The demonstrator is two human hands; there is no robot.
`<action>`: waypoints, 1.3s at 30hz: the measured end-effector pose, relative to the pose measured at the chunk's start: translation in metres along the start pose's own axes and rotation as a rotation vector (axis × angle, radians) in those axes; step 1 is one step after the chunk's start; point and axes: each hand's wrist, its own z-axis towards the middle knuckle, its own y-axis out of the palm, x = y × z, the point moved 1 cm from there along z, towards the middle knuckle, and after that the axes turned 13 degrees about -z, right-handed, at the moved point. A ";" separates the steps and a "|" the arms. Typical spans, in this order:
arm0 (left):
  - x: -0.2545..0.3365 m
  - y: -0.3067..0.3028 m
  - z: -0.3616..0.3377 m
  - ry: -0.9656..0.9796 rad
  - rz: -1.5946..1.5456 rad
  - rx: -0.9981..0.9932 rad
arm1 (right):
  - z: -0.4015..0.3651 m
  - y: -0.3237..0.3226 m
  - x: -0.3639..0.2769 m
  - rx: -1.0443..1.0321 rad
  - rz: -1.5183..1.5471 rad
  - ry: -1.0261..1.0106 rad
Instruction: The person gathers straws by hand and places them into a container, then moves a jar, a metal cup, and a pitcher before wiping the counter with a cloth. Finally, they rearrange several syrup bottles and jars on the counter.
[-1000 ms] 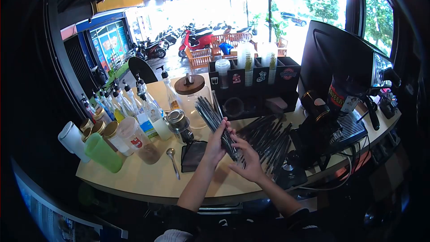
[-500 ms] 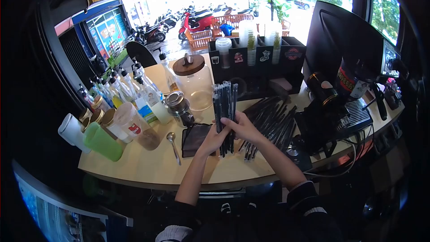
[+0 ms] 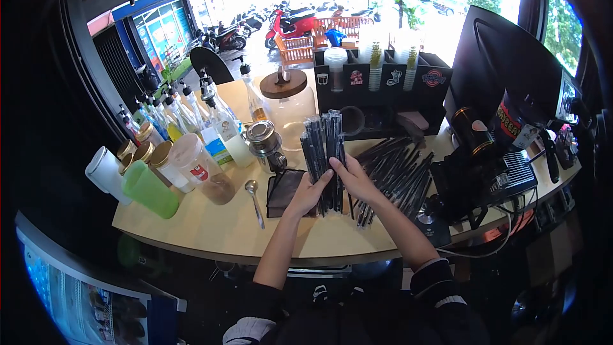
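Observation:
A bundle of black straws in clear wrappers [image 3: 324,147] stands upright between my two hands, above the wooden counter. My left hand [image 3: 308,195] wraps round its left side, and my right hand [image 3: 352,177] grips its right side, both low on the bundle. The bundle is parted a little near the top. More wrapped black straws [image 3: 399,176] lie in a loose pile to the right of my right hand. Beside my left hand lies a black mesh holder [image 3: 283,195], partly hidden by that hand. A metal spoon [image 3: 255,203] rests further left.
Pump bottles [image 3: 227,134], a green cup [image 3: 150,190] and lidded jars stand on the left. A glass jar with a wooden lid [image 3: 283,84] and a black cup organizer [image 3: 383,99] are behind. At right are a coffee machine [image 3: 517,169] and cables. The counter's front edge [image 3: 255,257] curves nearby.
My hands have moved slightly apart, from nearly overlapping to the two sides of the bundle, which has spread wider. The view has shifted a little, so the counter items appear further right.

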 end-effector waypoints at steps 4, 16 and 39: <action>-0.002 -0.001 0.002 0.023 -0.045 0.002 | -0.002 -0.005 -0.004 -0.024 -0.112 0.045; 0.000 -0.001 0.007 -0.044 0.065 -0.075 | 0.004 -0.006 -0.009 0.080 -0.185 -0.063; 0.009 0.000 0.000 -0.219 -0.243 -0.357 | 0.018 -0.020 -0.053 -0.120 0.129 0.261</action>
